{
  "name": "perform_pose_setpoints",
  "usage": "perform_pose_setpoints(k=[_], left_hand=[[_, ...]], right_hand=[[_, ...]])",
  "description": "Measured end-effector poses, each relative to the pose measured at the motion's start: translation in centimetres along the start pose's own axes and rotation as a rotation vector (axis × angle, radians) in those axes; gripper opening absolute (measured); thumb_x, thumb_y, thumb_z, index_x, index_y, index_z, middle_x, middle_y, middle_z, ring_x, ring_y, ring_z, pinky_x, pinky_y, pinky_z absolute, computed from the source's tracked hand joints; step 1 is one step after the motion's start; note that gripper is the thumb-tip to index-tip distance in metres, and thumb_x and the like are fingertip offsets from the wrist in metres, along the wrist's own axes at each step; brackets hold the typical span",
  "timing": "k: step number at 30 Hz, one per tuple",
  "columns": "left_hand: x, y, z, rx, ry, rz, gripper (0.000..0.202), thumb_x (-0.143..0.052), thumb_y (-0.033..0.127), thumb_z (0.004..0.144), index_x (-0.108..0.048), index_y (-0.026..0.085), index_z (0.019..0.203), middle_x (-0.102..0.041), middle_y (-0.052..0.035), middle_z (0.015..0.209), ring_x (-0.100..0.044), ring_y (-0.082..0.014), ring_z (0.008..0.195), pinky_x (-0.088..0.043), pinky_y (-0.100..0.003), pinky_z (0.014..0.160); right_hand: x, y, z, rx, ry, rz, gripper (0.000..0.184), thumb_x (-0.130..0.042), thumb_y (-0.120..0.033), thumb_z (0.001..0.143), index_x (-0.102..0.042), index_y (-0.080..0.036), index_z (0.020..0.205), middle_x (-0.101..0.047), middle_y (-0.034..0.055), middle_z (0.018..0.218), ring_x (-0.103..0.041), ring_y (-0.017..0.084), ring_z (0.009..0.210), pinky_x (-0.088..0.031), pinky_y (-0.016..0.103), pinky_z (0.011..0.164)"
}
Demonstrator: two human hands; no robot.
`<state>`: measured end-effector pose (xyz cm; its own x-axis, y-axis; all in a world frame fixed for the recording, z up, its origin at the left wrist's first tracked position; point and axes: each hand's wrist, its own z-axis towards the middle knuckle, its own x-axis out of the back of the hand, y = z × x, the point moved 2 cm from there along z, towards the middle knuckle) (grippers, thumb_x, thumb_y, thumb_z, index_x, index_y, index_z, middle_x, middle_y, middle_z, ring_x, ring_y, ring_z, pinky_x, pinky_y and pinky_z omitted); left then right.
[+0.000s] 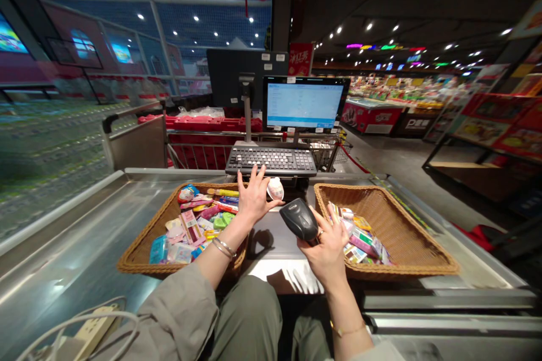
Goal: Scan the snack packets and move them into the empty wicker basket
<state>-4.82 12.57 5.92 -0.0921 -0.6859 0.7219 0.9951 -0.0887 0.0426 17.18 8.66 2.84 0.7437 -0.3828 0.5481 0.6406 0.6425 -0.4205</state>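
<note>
Olive trousers point(249, 327), right hand point(326, 242) on barcode scanner point(298, 219), handle hidden; left hand point(254, 197) open

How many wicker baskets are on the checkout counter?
2. One wicker basket sits below the left hand; the other wicker basket sits beside the right hand, which holds a barcode scanner.
</note>
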Motion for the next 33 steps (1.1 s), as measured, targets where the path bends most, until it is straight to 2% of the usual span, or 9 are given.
perform_pose_setpoints(k=[4, 11, 18, 27, 33], left_hand=[[0.0, 0.1, 0.1, -0.003, 0.001, -0.001, 0.061, -0.072, 0.054, 0.076, -0.061, 0.019, 0.125, -0.041, -0.017, 0.154, -0.03, -0.0399, 0.146, -0.002, -0.07, 0.118], [0.1, 1.2, 0.6, -0.021, 0.001, -0.021, 0.062, -0.071, 0.056, 0.076, -0.061, 0.019, 0.124, -0.042, -0.0172, 0.153, -0.029, -0.0388, 0.146, 0.0, -0.069, 0.119], [-0.3, 3.0, 1.1, -0.07, -0.015, -0.031, 0.065, -0.071, 0.058, 0.076, -0.059, 0.019, 0.127, -0.04, -0.0162, 0.154, -0.027, -0.0384, 0.147, -0.002, -0.071, 0.118], [-1.0, 6.3, 1.8, -0.111, -0.041, -0.067, 0.067, -0.072, 0.059, 0.075, -0.059, 0.019, 0.127, -0.039, -0.0161, 0.155, -0.027, -0.0373, 0.147, -0.003, -0.07, 0.119], [-1.6, 8.2, 2.0, -0.137, -0.057, -0.091, 0.067, -0.068, 0.061, 0.077, -0.058, 0.018, 0.128, -0.039, -0.0161, 0.155, -0.025, -0.0364, 0.148, -0.004, -0.07, 0.119]], right_hand=[[0.1, 0.3, 0.0, 0.0, 0.042, -0.022, 0.033, -0.064, -0.031, 0.075, -0.069, -0.025, 0.107, -0.064, 0.0064, 0.131, -0.037, 0.034, 0.14, -0.021, 0.064, 0.111], [0.9, 0.9, 0.0, -0.042, 0.113, -0.032, 0.03, -0.065, -0.032, 0.076, -0.069, -0.023, 0.105, -0.064, 0.0086, 0.13, -0.038, 0.035, 0.139, -0.022, 0.064, 0.111], [1.7, 3.2, -0.5, -0.054, 0.174, -0.07, 0.045, -0.068, -0.038, 0.078, -0.065, -0.02, 0.119, -0.066, 0.0128, 0.123, -0.039, 0.036, 0.138, -0.026, 0.064, 0.109], [3.7, 4.0, -0.5, -0.167, 0.305, -0.083, 0.035, -0.068, -0.038, 0.08, -0.069, -0.017, 0.109, -0.069, 0.0143, 0.114, -0.043, 0.036, 0.136, -0.034, 0.061, 0.106], [4.5, 5.7, -1.0, -0.242, 0.35, -0.095, 0.028, -0.068, -0.039, 0.079, -0.07, -0.017, 0.098, -0.069, 0.0145, 0.114, -0.043, 0.037, 0.135, -0.032, 0.06, 0.106]])
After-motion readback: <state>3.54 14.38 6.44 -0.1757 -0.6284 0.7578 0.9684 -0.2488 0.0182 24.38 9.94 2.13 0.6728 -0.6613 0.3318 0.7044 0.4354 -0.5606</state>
